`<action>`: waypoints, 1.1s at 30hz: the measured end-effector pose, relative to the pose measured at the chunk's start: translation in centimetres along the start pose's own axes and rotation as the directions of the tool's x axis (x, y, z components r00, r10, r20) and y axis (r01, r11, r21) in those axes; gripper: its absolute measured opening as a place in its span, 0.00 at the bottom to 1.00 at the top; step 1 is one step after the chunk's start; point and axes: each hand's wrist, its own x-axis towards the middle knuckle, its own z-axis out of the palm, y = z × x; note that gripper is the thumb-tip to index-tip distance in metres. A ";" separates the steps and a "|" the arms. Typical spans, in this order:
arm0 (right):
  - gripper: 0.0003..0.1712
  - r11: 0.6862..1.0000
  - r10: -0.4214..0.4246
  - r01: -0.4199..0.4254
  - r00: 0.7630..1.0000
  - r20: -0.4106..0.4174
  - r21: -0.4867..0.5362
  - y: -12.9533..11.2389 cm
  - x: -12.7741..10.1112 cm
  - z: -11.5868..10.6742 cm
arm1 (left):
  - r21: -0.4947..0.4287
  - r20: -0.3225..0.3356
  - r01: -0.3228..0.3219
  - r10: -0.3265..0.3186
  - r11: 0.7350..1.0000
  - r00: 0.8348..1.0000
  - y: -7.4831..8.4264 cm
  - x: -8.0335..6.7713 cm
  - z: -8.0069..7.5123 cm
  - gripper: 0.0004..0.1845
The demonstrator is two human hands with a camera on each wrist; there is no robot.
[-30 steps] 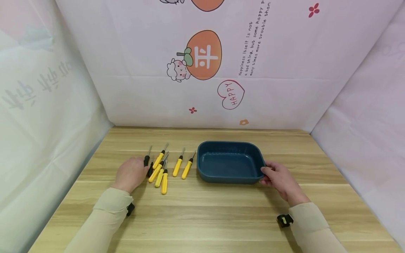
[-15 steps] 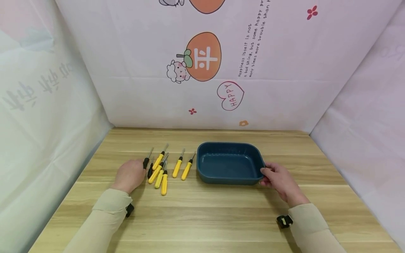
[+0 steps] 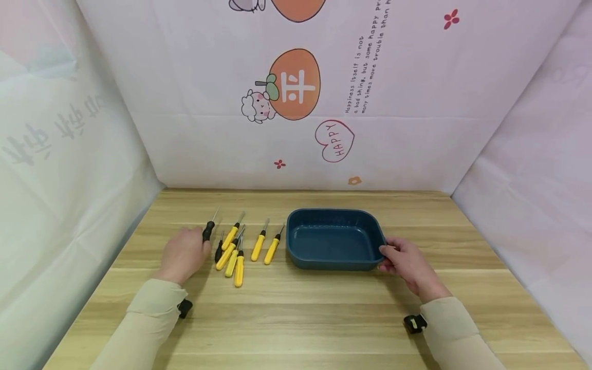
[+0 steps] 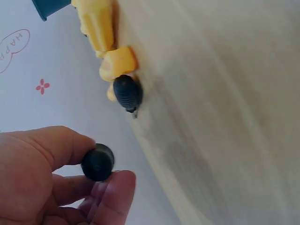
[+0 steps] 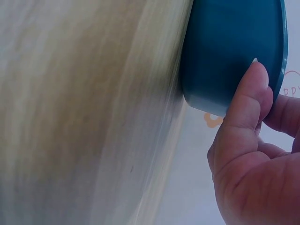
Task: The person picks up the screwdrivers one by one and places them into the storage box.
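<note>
Pinching a black-handled screwdriver [image 3: 208, 232] between my left hand [image 3: 182, 255] fingertips, I curl my right hand [image 3: 407, 263] round the blue tray [image 3: 334, 263] rim.

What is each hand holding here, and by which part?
The left hand pinches a black-handled screwdriver by its handle. The right hand grips the blue tray at its right rim.
</note>
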 end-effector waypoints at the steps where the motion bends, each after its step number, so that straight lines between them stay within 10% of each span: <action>1: 0.29 1.000 -0.001 0.001 1.000 -0.001 0.001 0.0 0.0 0.0 | -0.004 -0.023 -0.014 0.014 1.000 1.000 0.1 0.0 -0.1 0.12; 33: 0.28 1.000 -0.010 0.010 1.000 -0.007 0.014 0.1 0.0 0.2 | -0.060 -0.152 -0.250 0.239 0.966 0.959 8.1 0.9 -0.8 0.19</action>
